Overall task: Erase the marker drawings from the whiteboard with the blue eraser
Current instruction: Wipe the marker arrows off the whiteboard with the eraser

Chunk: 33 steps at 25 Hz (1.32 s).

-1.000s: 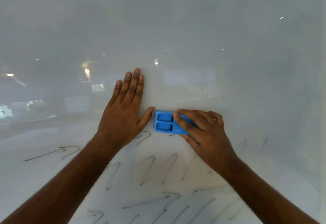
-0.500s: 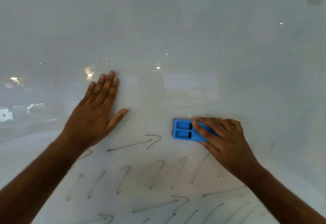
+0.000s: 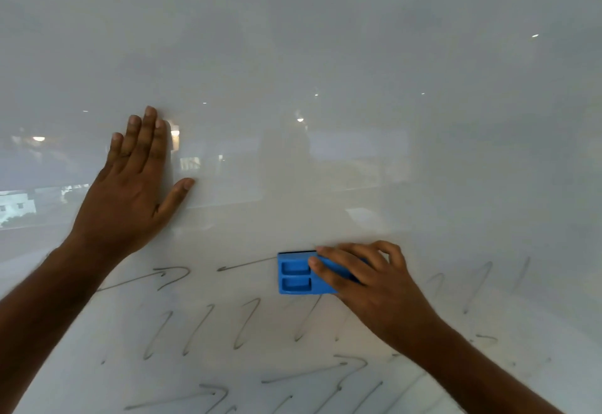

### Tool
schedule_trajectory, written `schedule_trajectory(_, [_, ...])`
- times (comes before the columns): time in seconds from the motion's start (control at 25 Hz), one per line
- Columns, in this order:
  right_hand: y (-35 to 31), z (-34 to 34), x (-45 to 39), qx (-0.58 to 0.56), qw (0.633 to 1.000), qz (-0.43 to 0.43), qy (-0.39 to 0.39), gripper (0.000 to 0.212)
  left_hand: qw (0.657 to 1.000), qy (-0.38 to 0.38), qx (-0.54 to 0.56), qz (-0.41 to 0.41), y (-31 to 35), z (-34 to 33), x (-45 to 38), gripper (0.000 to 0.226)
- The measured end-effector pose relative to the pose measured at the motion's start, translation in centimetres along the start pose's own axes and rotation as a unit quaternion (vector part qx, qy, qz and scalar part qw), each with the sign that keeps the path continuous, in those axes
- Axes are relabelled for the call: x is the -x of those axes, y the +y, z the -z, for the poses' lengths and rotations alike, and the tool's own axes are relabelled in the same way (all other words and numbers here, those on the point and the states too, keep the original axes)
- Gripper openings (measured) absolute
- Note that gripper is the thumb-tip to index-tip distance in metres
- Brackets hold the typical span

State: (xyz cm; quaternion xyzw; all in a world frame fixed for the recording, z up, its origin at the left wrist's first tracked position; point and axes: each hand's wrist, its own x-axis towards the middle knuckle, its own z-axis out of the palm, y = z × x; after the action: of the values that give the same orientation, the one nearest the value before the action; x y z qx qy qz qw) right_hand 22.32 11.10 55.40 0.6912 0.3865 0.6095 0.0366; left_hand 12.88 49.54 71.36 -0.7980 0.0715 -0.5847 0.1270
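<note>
Mid-erase: right hand (image 3: pixel 374 286) grips blue eraser (image 3: pixel 294 273) against whiteboard (image 3: pixel 358 71), on the top row of marker drawings (image 3: pixel 202 329) (several rows left). Left hand (image 3: pixel 130 192) flat, fingers straight, braced. Next, probably: 1 firm sweep leftward along the arrow stroke.

A blue eraser (image 3: pixel 298 273) – rectangular, two recessed pockets on its back – lies flat against a glossy whiteboard (image 3: pixel 358 71), over grey marker drawings (image 3: pixel 202 329) of arrows and slanted strokes across the board's lower part.

No words, numbers or brand marks can be read anywhere. The whiteboard (image 3: pixel 325 55) bears only marker drawings (image 3: pixel 247 322): arrows and zigzag strokes, no letters.
</note>
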Motion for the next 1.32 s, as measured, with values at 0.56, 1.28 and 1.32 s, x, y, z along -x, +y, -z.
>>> schedule_trajectory(0.56, [-1.9,0.1,-5.5,-0.027,0.995,-0.072,0.068,0.059,0.999,0.040,-0.001,-0.009,-0.3,-1.0,0.5,0.086])
schedule_trajectory(1.28, [-7.6,-1.2,-6.2,-0.050,0.995,-0.067,0.046,0.055,0.996,0.066,-0.008,-0.062,-1.6,-1.5,0.5,0.082])
schedule_trajectory(1.32, [-7.9,-1.2,-5.3,-0.038,0.997,-0.051,0.038,0.055,0.995,0.061,-0.011,-0.073,-2.0,-1.4,0.6,0.082])
